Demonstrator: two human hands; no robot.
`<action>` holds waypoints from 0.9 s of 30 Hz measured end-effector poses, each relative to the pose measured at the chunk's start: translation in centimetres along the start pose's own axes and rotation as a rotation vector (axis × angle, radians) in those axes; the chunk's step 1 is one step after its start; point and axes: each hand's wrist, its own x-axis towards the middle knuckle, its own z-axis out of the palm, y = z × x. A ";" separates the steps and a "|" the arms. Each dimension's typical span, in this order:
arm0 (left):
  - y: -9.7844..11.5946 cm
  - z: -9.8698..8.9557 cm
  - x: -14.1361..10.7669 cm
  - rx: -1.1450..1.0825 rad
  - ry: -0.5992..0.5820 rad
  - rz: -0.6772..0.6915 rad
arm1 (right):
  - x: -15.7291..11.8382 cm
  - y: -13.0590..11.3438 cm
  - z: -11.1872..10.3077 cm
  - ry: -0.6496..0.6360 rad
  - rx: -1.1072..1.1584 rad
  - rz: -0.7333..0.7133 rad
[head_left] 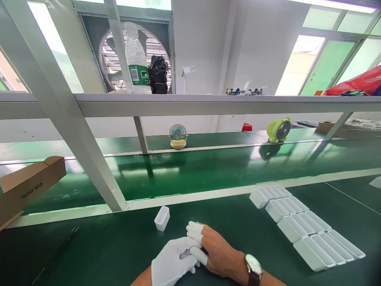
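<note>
Currently, my gloved left hand (171, 260) is curled narrow against my right hand (218, 252), whose bent fingers meet it; whether anything is held between, I cannot tell. Just ahead and left of them, one white tray (162, 218) sits alone. Off to their right, four rows of trays (303, 224) (hollow sides up) look set out; I judge the single one remains.

Saw white on glove (169, 260), finger cots (196, 230) and trays (290, 229), dark green across the worktop (119, 250), lime green on one fan (272, 132), brown on the carton (49, 174).
</note>
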 end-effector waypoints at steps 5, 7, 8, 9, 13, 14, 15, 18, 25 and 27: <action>-0.2 -0.1 0.2 0.043 0.009 -0.010 | 0.4 -0.4 -0.4 -0.006 -0.001 0.016; -0.2 -0.2 0.3 0.053 0.010 -0.015 | 0.5 -0.5 -0.5 -0.027 0.004 0.031; -0.2 -0.2 0.3 0.057 0.013 -0.024 | 0.5 -0.5 -0.5 -0.029 0.010 0.035; -0.1 -0.2 0.3 0.062 0.018 -0.036 | 0.5 -0.5 -0.4 -0.025 0.017 0.037; 0.4 0.1 0.2 0.056 0.033 -0.072 | 0.2 -0.1 0.1 -0.005 0.048 0.039; 0.5 0.2 0.2 0.051 0.036 -0.076 | 0.1 0.0 0.2 -0.004 0.056 0.039; 0.5 0.2 0.2 0.046 0.039 -0.081 | 0.1 0.0 0.2 0.000 0.063 0.040; 0.3 0.4 0.3 0.036 0.050 -0.102 | 0.0 0.2 0.3 0.004 0.073 0.040; -0.5 -0.3 1.1 0.158 0.020 -0.199 | 0.6 0.5 -0.1 -0.006 -0.033 -0.037; -0.6 -0.5 1.3 0.151 0.014 -0.224 | 0.7 0.8 -0.1 -0.019 -0.092 -0.045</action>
